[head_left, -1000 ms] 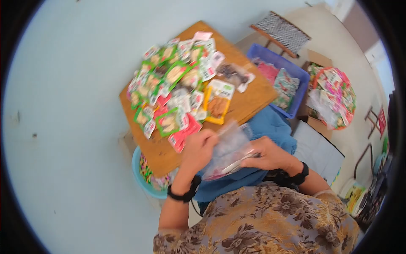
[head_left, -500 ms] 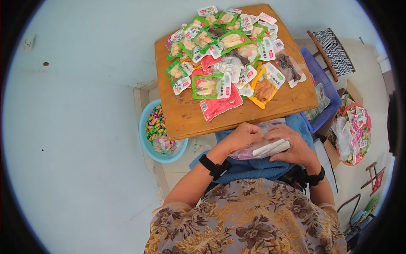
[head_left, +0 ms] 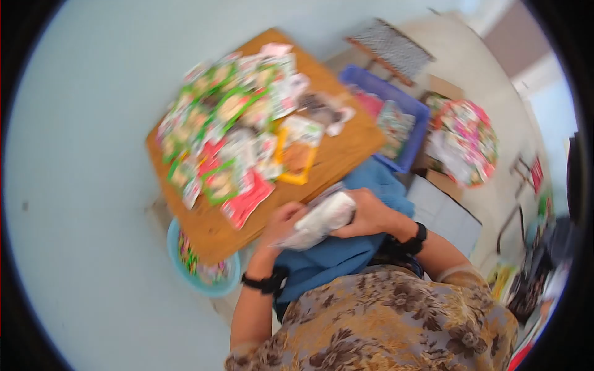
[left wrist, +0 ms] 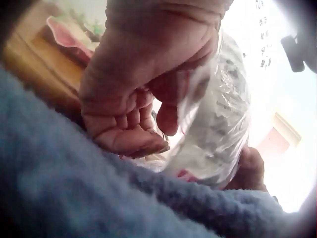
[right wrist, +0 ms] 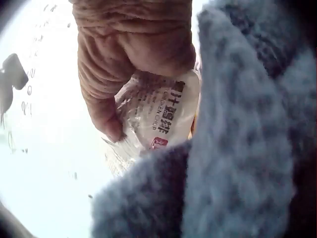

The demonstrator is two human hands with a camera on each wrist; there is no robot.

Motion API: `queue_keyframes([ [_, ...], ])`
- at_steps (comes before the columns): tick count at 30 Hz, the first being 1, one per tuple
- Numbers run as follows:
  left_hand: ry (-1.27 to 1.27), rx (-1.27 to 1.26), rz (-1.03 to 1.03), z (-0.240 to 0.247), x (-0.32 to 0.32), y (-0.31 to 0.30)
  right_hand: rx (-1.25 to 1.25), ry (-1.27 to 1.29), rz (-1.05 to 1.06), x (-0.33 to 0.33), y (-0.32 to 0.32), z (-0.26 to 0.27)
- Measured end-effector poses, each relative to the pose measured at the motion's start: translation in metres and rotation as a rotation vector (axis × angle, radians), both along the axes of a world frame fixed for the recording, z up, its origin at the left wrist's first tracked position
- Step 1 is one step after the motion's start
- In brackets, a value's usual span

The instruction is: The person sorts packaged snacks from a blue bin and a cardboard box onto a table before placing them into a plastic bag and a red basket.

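Observation:
Over the lap, both hands hold a clear plastic bag (head_left: 318, 224) with whitish packets inside. My left hand (head_left: 279, 227) grips its left end; in the left wrist view its fingers curl in and the thumb lies against the crinkled film. The right hand (head_left: 370, 214) grasps the other end, thumb on the near side. Close up in the right wrist view, a packet (right wrist: 161, 109) printed "CHICKEN CHOP" shows under the right hand (right wrist: 133, 54). Blue fleecy cloth (right wrist: 237, 129) hides the bag's lower part there.
A wooden table (head_left: 346, 145) in front bears a heap of snack packets (head_left: 232, 111), with a yellow-edged pouch (head_left: 299, 151) near its edge. A light-blue basin (head_left: 173, 247) stands below left. To the right are a blue crate (head_left: 419, 133), a round basket of packets (head_left: 467, 142) and a woven stool (head_left: 393, 49).
The bag has turned, so a bulging white side faces up where narrow packet edges showed half a second ago. The hands have moved apart along it. The head view has tilted and blurred.

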State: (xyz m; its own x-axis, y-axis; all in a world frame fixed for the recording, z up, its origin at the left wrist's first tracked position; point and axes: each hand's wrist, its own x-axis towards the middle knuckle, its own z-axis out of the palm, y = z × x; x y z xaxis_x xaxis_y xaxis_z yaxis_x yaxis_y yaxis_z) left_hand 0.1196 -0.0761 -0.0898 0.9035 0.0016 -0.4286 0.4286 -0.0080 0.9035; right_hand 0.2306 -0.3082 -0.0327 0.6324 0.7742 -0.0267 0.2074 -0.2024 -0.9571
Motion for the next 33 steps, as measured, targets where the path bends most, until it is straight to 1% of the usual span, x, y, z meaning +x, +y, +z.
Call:
queue_keyframes([
  [1,-0.026,-0.039,0.090,-0.003,-0.002,-0.001,0.034,0.141,-0.026,0.005,-0.005,0.006],
  [2,0.093,0.068,0.065,0.028,0.008,-0.004,0.085,0.284,-0.042,0.010,-0.016,0.009],
  [3,0.206,0.186,0.053,0.058,0.015,-0.009,0.078,0.277,-0.096,0.017,-0.031,0.009],
  [4,0.201,0.180,0.014,0.054,0.019,-0.014,0.135,0.361,-0.196,0.025,-0.042,0.008],
  [5,0.094,0.177,0.061,0.050,0.020,-0.016,0.197,0.444,-0.284,0.031,-0.051,0.007],
  [6,-0.011,0.173,0.116,0.048,0.022,-0.017,0.276,0.466,-0.401,0.038,-0.062,0.010],
  [7,-0.100,0.324,0.055,0.049,0.028,-0.021,0.413,0.529,-0.527,0.044,-0.071,0.005],
  [8,-0.101,0.319,0.043,0.048,0.039,-0.027,0.550,0.591,-0.650,0.052,-0.081,-0.005],
  [10,-0.555,0.747,-0.153,0.058,0.064,-0.044,0.795,0.748,-0.828,0.074,-0.101,-0.015],
  [11,-0.575,0.769,-0.211,0.055,0.075,-0.053,0.826,0.797,-0.930,0.088,-0.115,-0.032],
  [12,-0.573,0.764,-0.220,0.053,0.088,-0.060,0.856,0.848,-1.033,0.100,-0.128,-0.048],
  [14,-0.739,0.907,-0.428,0.046,0.114,-0.072,0.891,0.881,-1.078,0.119,-0.150,-0.085],
  [15,-0.737,0.901,-0.441,0.041,0.122,-0.077,0.863,0.883,-1.141,0.127,-0.157,-0.105],
  [16,-0.782,0.908,-0.502,0.036,0.132,-0.082,0.836,0.883,-1.204,0.134,-0.164,-0.126],
  [17,-0.825,0.914,-0.563,0.030,0.141,-0.086,0.803,0.895,-1.230,0.135,-0.169,-0.141],
  [18,-0.825,0.906,-0.578,0.027,0.148,-0.088,0.805,0.897,-1.245,0.134,-0.172,-0.159],
  [20,-0.773,0.979,-0.669,0.023,0.158,-0.088,0.633,0.919,-1.315,0.134,-0.175,-0.196],
  [21,-0.775,0.975,-0.682,0.021,0.162,-0.088,0.571,0.932,-1.346,0.135,-0.174,-0.208],
  [23,-0.748,0.948,-0.632,0.018,0.163,-0.087,0.537,0.974,-1.369,0.139,-0.173,-0.230],
  [26,-0.726,0.931,-0.629,0.012,0.163,-0.083,0.481,1.004,-1.378,0.152,-0.167,-0.262],
  [28,-0.722,0.932,-0.634,0.011,0.165,-0.082,0.326,0.974,-1.342,0.167,-0.160,-0.270],
  [29,-0.711,0.924,-0.634,0.011,0.165,-0.082,0.320,0.984,-1.344,0.174,-0.159,-0.272],
  [31,-0.704,0.930,-0.630,0.010,0.166,-0.082,0.302,1.007,-1.190,0.192,-0.154,-0.271],
  [32,-0.697,0.930,-0.630,0.010,0.167,-0.082,0.297,1.013,-1.188,0.200,-0.150,-0.272],
  [33,-0.683,0.930,-0.636,0.010,0.168,-0.082,0.319,0.990,-1.120,0.209,-0.146,-0.274],
])
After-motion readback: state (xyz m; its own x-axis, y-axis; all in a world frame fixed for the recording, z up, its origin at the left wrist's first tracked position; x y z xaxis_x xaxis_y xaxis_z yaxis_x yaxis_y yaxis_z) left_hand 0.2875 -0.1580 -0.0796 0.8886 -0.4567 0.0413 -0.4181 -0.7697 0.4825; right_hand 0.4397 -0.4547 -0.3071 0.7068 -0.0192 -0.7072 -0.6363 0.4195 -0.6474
